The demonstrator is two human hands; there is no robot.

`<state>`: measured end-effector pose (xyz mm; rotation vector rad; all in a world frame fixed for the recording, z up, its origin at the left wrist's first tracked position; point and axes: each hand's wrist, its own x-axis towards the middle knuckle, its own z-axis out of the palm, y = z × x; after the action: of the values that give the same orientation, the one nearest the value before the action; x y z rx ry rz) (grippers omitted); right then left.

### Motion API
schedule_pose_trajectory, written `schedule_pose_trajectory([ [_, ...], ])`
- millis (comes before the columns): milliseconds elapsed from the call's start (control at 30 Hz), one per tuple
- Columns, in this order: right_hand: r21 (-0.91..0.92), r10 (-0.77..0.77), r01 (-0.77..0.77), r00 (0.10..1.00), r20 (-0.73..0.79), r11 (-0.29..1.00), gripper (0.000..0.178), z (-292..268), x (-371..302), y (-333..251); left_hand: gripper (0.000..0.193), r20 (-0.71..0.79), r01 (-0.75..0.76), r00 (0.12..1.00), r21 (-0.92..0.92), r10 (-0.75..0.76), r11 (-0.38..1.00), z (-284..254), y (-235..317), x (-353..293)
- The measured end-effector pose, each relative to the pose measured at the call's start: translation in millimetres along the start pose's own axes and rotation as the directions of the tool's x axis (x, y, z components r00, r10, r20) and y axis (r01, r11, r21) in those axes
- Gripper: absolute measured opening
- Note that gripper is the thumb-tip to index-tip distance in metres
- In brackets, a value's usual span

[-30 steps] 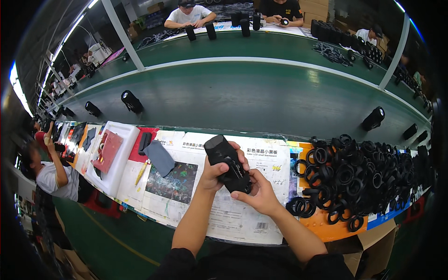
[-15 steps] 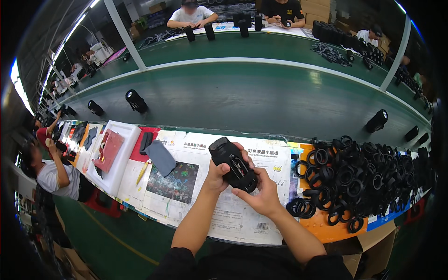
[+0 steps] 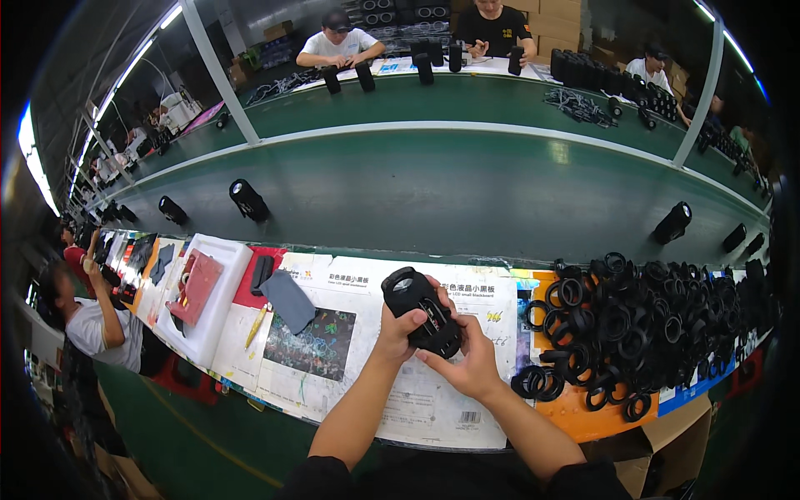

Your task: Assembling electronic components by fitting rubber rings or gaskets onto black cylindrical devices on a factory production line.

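Observation:
A black cylindrical portable speaker (image 3: 422,312) is held tilted above the white printed cardboard on the bench. Its round far end faces up, and a recessed panel with small ports shows along its side. My left hand (image 3: 402,332) grips it from the left, thumb lying across the body; some of its fingers are hidden behind. Around the lower right end, my right hand (image 3: 468,360) closes with thumb below and fingers on the side. A big heap of black rubber rings (image 3: 633,325) lies to the right of my hands.
Left on the bench are a grey cloth (image 3: 288,302), a yellow pen-like tool (image 3: 256,326) and a white foam tray (image 3: 218,321) with a red piece inside. Beyond runs a green conveyor belt (image 3: 433,196) carrying black speakers (image 3: 249,200). Co-workers (image 3: 340,42) sit opposite; another (image 3: 96,312) sits at left.
The view has tilted up slightly, so the scene sits lower. The speaker has turned a little in my hands, showing more of its round end. Both hands keep hold of it.

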<state>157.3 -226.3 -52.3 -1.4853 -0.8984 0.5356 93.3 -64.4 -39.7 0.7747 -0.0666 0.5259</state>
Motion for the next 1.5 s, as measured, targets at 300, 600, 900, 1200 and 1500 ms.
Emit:
schedule_pose_trajectory([
  [300, 0.051, -0.051, 0.050, 0.998, 0.028, 0.997, 0.075, 0, 4, 6, 0.063, 0.082, 0.060, 0.995, 0.018, -0.061, 0.998, -20, 2, -2],
  [600, 0.046, 0.033, -0.035, 0.999, 0.031, 0.998, 0.077, -4, 4, 3, 0.055, 0.037, 0.048, 0.998, 0.004, -0.048, 0.999, -16, -3, 3],
  [900, -0.209, 0.167, -0.138, 0.978, 0.124, 0.968, 0.082, -9, 12, -24, 0.055, -0.051, 0.078, 0.995, -0.079, -0.082, 0.994, -35, -13, 5],
  [1200, -0.836, -0.147, 0.023, 0.987, -0.070, 0.549, 0.023, -182, 59, -68, 0.060, -0.006, 0.168, 0.984, 0.330, -0.176, 0.929, -20, 7, 7],
  [1500, -0.985, 0.511, -0.147, 0.856, -0.083, 0.087, 0.063, -254, 145, 12, 0.068, 0.051, 0.178, 0.979, 0.249, -0.196, 0.952, -20, -3, 11],
])
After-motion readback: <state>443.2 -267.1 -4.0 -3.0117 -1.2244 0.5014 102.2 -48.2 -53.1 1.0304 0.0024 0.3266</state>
